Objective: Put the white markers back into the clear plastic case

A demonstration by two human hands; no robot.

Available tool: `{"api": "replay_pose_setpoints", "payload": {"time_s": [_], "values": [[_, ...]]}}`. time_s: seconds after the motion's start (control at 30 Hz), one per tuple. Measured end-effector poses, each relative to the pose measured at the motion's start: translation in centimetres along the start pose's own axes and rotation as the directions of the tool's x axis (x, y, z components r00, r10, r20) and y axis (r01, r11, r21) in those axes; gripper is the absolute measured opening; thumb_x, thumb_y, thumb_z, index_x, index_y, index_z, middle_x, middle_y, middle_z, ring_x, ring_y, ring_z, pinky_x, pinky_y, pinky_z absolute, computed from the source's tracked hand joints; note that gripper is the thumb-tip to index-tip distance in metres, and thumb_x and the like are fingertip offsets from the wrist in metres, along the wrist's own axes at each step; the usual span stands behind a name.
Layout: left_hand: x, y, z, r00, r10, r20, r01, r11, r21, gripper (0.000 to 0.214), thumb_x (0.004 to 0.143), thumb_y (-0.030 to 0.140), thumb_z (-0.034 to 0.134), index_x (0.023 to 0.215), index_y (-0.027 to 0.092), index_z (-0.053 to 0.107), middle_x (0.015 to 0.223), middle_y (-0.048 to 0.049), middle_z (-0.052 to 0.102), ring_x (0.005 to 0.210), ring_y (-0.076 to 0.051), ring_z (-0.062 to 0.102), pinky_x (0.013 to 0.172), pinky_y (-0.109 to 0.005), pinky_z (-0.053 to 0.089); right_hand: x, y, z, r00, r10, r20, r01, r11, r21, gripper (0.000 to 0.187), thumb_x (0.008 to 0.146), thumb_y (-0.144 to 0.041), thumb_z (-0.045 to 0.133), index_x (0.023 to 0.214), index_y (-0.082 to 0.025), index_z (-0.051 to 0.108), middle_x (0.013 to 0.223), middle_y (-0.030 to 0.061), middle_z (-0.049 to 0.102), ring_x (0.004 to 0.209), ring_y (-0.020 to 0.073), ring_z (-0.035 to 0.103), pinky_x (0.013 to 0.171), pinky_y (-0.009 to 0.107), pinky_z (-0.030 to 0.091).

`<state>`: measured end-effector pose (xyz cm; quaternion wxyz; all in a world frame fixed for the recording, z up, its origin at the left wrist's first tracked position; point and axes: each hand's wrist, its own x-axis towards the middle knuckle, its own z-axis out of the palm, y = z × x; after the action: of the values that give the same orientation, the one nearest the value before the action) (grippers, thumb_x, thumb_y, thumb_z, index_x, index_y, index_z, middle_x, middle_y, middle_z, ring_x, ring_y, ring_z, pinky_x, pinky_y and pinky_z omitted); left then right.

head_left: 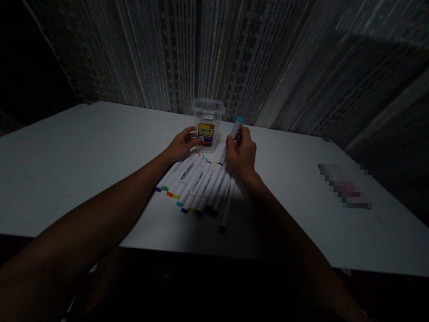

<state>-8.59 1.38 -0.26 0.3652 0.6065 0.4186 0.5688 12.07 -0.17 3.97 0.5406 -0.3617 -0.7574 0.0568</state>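
A clear plastic marker box (216,127) with a yellow and blue label stands upright on the white table. My left hand (185,142) grips its left side, thumb at the front by the label and fingers behind. In my right hand (241,151), just right of the box, is a white marker (235,129) with a light blue end, held pinched and tilted, its blue end up. Several white markers (201,182) with coloured ends lie side by side in front of the box, between my forearms. One with a dark red end (222,228) reaches nearest the table's front edge.
A blurred-out flat object (345,187) lies on the right part of the white table (83,152). Behind the table's far edge hangs a striped curtain (214,53). The light is dim, and the area below the front edge is dark.
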Motion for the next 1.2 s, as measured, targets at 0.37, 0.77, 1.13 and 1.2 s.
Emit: {"api": "replay_pose_setpoints", "payload": {"time_s": [0.37,0.77,1.13,1.2], "values": [[-0.19,0.57,0.10,1.000,-0.005,0.004,0.005,1.000,0.013,0.059,0.065,0.041,0.071,0.111,0.012,0.048,0.110,-0.0143,0.061,0.102,-0.026,0.058,0.092,-0.044,0.044,-0.04,-0.10,0.06,1.000,-0.009,-0.017,0.009,1.000,-0.002,0.026,0.082,-0.028,0.044,0.107,-0.022,0.047,0.074,0.0000,0.061,0.061,0.0149,0.056,0.055,0.027,0.042],[-0.10,0.34,0.16,1.000,-0.004,-0.010,0.004,1.000,-0.001,0.061,0.063,0.043,0.071,0.109,0.012,0.048,0.106,-0.0144,0.062,0.101,-0.027,0.058,0.091,-0.044,0.044,-0.03,-0.22,-0.03,1.000,0.003,-0.010,-0.002,1.000,0.027,0.023,0.084,-0.030,0.043,0.105,-0.021,0.047,0.074,0.0006,0.060,0.059,0.0145,0.054,0.057,0.028,0.044],[-0.04,0.10,0.10,1.000,0.002,0.000,-0.002,1.000,0.008,0.062,0.063,0.044,0.071,0.110,0.011,0.048,0.105,-0.0144,0.062,0.101,-0.027,0.058,0.091,-0.044,0.044,0.00,-0.11,0.13,1.000,0.009,0.000,-0.009,0.999,0.032,0.024,0.083,-0.028,0.044,0.106,-0.022,0.045,0.077,0.0011,0.060,0.064,0.0157,0.056,0.059,0.029,0.044],[-0.02,0.05,0.09,1.000,0.000,0.001,0.000,1.000,0.004,0.061,0.063,0.044,0.071,0.110,0.012,0.048,0.105,-0.0138,0.062,0.101,-0.026,0.058,0.091,-0.044,0.044,0.03,-0.14,0.09,1.000,0.010,-0.001,-0.010,0.999,0.032,0.023,0.083,-0.028,0.044,0.105,-0.021,0.045,0.076,0.0007,0.060,0.062,0.0151,0.056,0.058,0.028,0.043]]}}
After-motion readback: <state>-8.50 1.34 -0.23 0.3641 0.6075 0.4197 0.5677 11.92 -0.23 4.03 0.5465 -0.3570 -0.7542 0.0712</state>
